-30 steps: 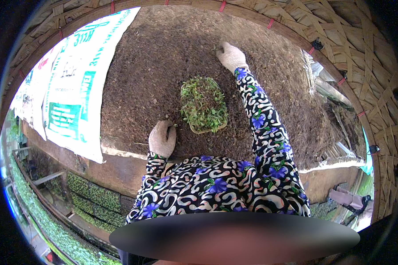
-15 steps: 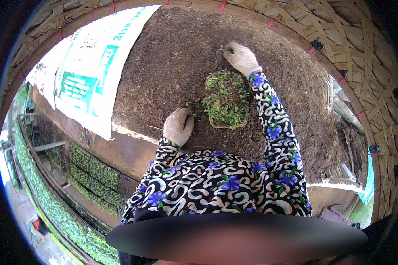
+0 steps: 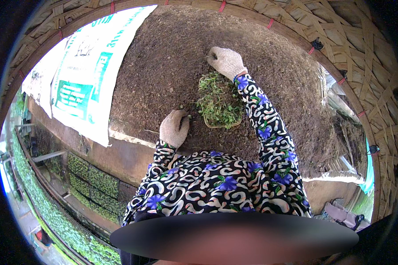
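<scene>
A shallow tray [image 3: 224,126] heaped with small green seedlings [image 3: 219,104] rests on dark brown soil [image 3: 163,66]. Just beyond its far edge is my right hand [image 3: 227,62] in a pale knitted glove, thumb and fingers curled together low over the soil. Whatever lies between those fingertips is too small to make out. My left hand [image 3: 174,128], gloved alike, stays to the left of the tray, closed, with a bit of green showing at its fingertips like a seedling. Most of what it holds is hidden by the glove.
A white sack with green print [image 3: 82,88] lies over the left part of the soil bed. Beyond the bed's wall [image 3: 132,152], lower left, stand trays of green seedlings [image 3: 93,176]. A woven hat brim [image 3: 349,44] frames the top and right.
My right hand has moved left and slightly nearer; the seedling visible at its fingertips before no longer shows. My left hand stays closed beside the tray. The whole view has shifted slightly.
</scene>
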Demonstrator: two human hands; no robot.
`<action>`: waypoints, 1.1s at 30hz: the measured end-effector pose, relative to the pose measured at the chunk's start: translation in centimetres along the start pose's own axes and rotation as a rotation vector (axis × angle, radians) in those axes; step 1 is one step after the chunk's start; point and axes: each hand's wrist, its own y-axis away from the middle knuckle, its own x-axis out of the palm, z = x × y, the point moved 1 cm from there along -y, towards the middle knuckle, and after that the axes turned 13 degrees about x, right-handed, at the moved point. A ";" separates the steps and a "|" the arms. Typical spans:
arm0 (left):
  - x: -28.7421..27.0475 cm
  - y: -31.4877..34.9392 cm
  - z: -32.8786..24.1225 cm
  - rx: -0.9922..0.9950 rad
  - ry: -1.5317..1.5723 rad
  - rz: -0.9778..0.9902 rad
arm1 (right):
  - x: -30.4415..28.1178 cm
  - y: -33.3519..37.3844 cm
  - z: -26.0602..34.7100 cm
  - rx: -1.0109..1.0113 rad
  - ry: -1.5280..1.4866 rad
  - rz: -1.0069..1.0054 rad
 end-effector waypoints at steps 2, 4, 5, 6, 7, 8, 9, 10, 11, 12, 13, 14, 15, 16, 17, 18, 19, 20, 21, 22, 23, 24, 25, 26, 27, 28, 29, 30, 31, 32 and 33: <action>0.1 0.1 0.1 -0.003 0.006 -0.014 | -0.3 -0.2 -0.8 0.035 -0.139 -0.088; 0.1 0.1 0.3 0.006 0.002 -0.008 | -0.9 -0.1 -2.1 0.052 -0.319 -0.124; 0.2 0.2 0.3 -0.014 -0.006 0.005 | -1.3 -0.1 -2.9 0.057 -0.378 -0.104; 0.2 0.3 0.4 -0.006 -0.005 -0.006 | -1.7 0.1 -3.7 0.054 -0.317 -0.122; 0.2 0.4 0.3 -0.002 0.011 -0.012 | -2.0 0.5 -4.4 0.094 -0.302 -0.158; 0.3 0.4 0.4 0.000 0.015 -0.020 | -2.3 0.7 -5.1 0.108 -0.327 -0.150; 0.3 0.3 0.4 -0.004 0.014 -0.026 | -2.7 0.9 -5.8 0.130 -0.351 -0.141; 0.4 0.2 0.4 0.018 0.006 -0.040 | -2.9 1.2 -6.2 0.179 -0.372 -0.110; 0.4 0.2 0.4 0.029 -0.006 -0.049 | -3.0 1.5 -6.5 0.149 -0.333 -0.109; 0.4 0.2 0.3 0.018 -0.021 -0.043 | -3.1 1.9 -6.7 0.148 -0.286 -0.098; 0.4 0.2 0.3 0.032 -0.015 -0.046 | -3.1 2.4 -6.8 0.174 -0.233 -0.073; 0.3 0.2 0.3 0.022 -0.013 -0.035 | -3.3 2.8 -6.9 0.187 -0.195 -0.094; 0.3 0.1 0.3 -0.001 -0.019 -0.018 | -3.6 3.3 -7.0 0.204 -0.253 -0.104; 0.3 0.1 0.3 0.000 -0.011 -0.012 | -4.0 3.8 -7.0 0.221 -0.310 -0.113; 0.3 0.1 0.3 -0.012 -0.012 0.002 | -4.5 4.2 -6.9 0.238 -0.368 -0.122; 0.2 0.1 0.4 -0.033 -0.020 0.021 | -4.8 4.6 -6.5 0.264 -0.370 -0.200; 0.2 0.1 0.3 -0.019 -0.011 0.008 | -5.4 5.0 -6.1 0.210 -0.402 -0.234; 0.1 0.1 0.3 -0.013 -0.009 -0.001 | -6.1 5.8 -5.9 0.209 -0.421 -0.252; 0.1 0.1 0.2 -0.027 -0.014 0.003 | -6.8 6.6 -5.7 0.215 -0.436 -0.269; 0.1 0.2 0.2 -0.002 -0.008 -0.019 | -7.4 7.4 -5.2 0.203 -0.447 -0.287; 0.1 0.2 0.1 0.006 -0.008 -0.029 | -8.0 8.3 -4.7 0.195 -0.474 -0.286; 0.1 0.3 0.1 0.009 -0.022 -0.036 | -8.5 9.2 -4.2 0.187 -0.498 -0.287; 0.1 0.3 0.1 0.010 0.003 -0.039 | -8.8 10.2 -3.6 0.180 -0.522 -0.288; 0.1 0.4 0.2 0.008 0.016 -0.037 | -9.1 11.4 -2.9 0.120 -0.559 -0.293; 0.2 0.4 0.4 0.001 0.027 -0.035 | -9.1 12.4 -2.1 0.036 -0.543 -0.322; 0.3 0.5 0.5 -0.011 -0.011 -0.030 | -8.9 13.5 -1.4 -0.011 -0.461 -0.234; 0.4 0.6 0.7 -0.032 0.020 -0.035 | -8.9 14.7 -0.9 -0.053 -0.388 -0.143; 0.5 0.6 0.8 0.014 0.022 -0.079 | -8.8 15.9 -0.6 -0.063 -0.241 -0.004; 0.6 0.7 0.8 0.044 0.002 -0.110 | -8.7 17.0 -0.5 -0.098 -0.120 0.120; 0.7 0.8 0.9 0.044 0.038 -0.140 | -8.5 17.7 -0.6 -0.028 -0.150 0.200; 0.7 0.9 0.9 -0.003 0.045 -0.126 | -8.6 18.4 -0.9 -0.031 -0.189 0.107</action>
